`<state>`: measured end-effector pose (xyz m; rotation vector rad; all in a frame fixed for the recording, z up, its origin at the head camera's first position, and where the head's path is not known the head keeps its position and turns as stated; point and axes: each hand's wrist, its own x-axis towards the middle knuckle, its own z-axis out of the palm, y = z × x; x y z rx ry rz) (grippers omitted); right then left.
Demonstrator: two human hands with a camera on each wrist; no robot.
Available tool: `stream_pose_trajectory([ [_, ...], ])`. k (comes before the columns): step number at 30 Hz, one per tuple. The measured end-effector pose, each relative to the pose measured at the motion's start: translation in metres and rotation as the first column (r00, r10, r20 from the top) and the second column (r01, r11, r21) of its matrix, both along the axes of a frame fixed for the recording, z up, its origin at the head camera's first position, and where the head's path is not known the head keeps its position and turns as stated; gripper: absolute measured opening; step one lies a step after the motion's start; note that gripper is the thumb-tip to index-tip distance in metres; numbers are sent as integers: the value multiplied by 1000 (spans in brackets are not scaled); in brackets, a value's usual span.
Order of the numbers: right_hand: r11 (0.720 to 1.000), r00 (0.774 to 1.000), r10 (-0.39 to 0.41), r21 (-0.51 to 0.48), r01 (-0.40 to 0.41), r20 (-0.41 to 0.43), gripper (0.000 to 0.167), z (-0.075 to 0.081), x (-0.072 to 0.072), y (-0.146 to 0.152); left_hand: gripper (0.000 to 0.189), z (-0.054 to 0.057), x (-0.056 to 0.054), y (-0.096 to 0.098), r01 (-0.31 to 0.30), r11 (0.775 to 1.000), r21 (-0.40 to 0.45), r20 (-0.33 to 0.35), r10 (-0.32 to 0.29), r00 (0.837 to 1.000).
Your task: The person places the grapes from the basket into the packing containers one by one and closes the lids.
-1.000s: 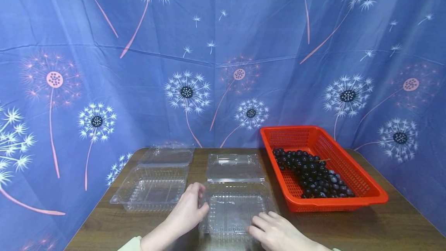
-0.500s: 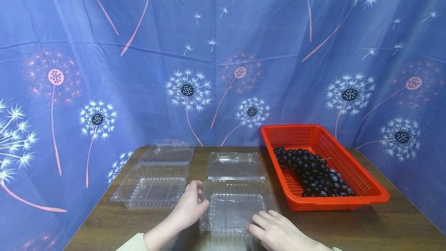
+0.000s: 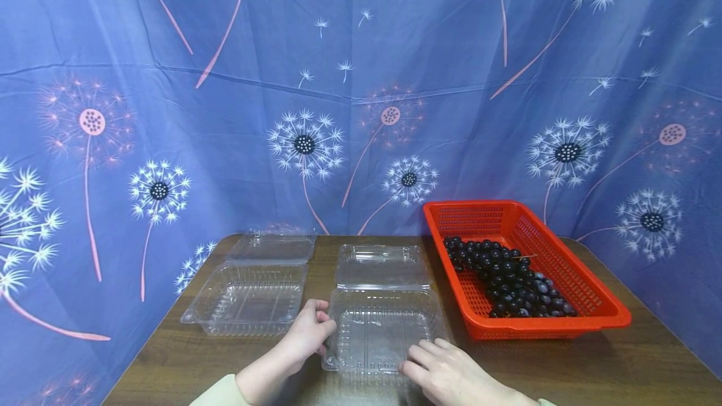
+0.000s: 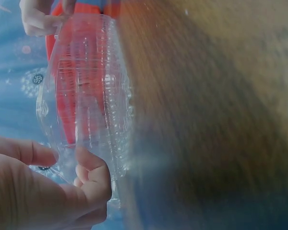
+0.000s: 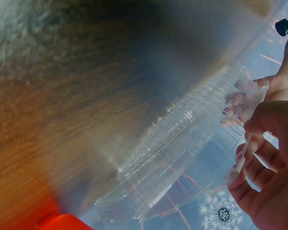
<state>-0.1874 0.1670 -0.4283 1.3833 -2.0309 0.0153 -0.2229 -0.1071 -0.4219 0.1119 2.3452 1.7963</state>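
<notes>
A clear plastic clamshell box (image 3: 375,331), lid folded back, stands on the table in front of me. In the head view my right hand (image 3: 451,374) pinches its near right rim; the right wrist view shows the thumb (image 5: 266,117) on one side of the rim and curled fingers on the other. At the box's left side my left hand (image 3: 304,337) has loosely bent fingers. The left wrist view shows a gap between its fingertips, close to the box wall (image 4: 93,110); whether they touch it I cannot tell.
Another clear clamshell box (image 3: 251,299) stands with its lid back at the left. A red perforated basket (image 3: 586,293) with dark grapes (image 3: 507,277) is at the right. The wooden table (image 3: 169,368) ends at a blue dandelion-print cloth (image 3: 237,161).
My left hand has drawn slightly left and nearer along the box's side, uncovering more of its near left corner. The right hand keeps its hold. The head view has tilted a little.
</notes>
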Motion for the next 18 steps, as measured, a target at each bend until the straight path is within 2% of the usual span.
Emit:
stream_pose_trajectory([
  [7, 1000, 1000, 8, 1, -8, 27, 39, 0, 0, 1, 59, -6, -2, -1, -14, 986, 167, 123, -7, 992],
  [18, 1000, 999, -6, -5, 6, 33, 36, 2, 1, 0, 56, -13, -4, -6, -41, 938, 343, 229, -41, 973],
])
